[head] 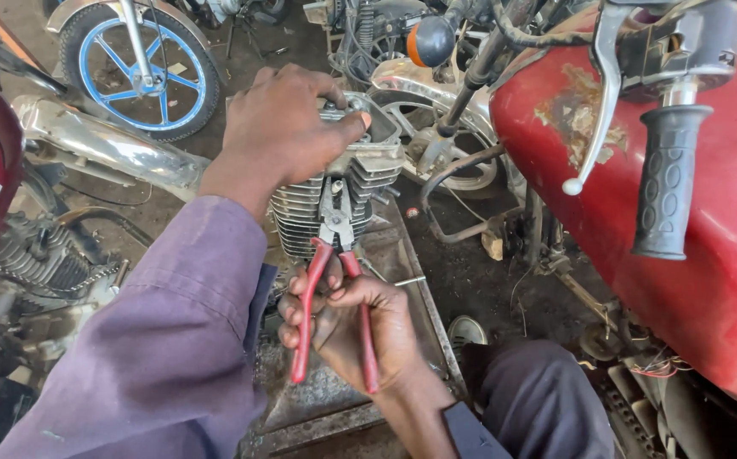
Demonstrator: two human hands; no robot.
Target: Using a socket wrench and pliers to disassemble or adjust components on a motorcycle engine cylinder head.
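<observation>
Red-handled pliers (334, 280), gripped in the closed right hand (360, 327), bite a stud on the finned cylinder (326, 208) at frame centre. Left hand (288, 127) clamps the cylinder top. Step: extracting the stud; next move likely calls for steady twisting.

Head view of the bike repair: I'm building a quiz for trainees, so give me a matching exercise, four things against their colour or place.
Things:
1. pliers
2. left hand
3. fuel tank
4. wheel rim

Colour or place:
A. blue, at upper left
B. red with rusty chipped patches, at right
C. red handles, held in the right hand
D. resting on top of the finned engine cylinder

Pairs: 1-C, 2-D, 3-B, 4-A
</observation>
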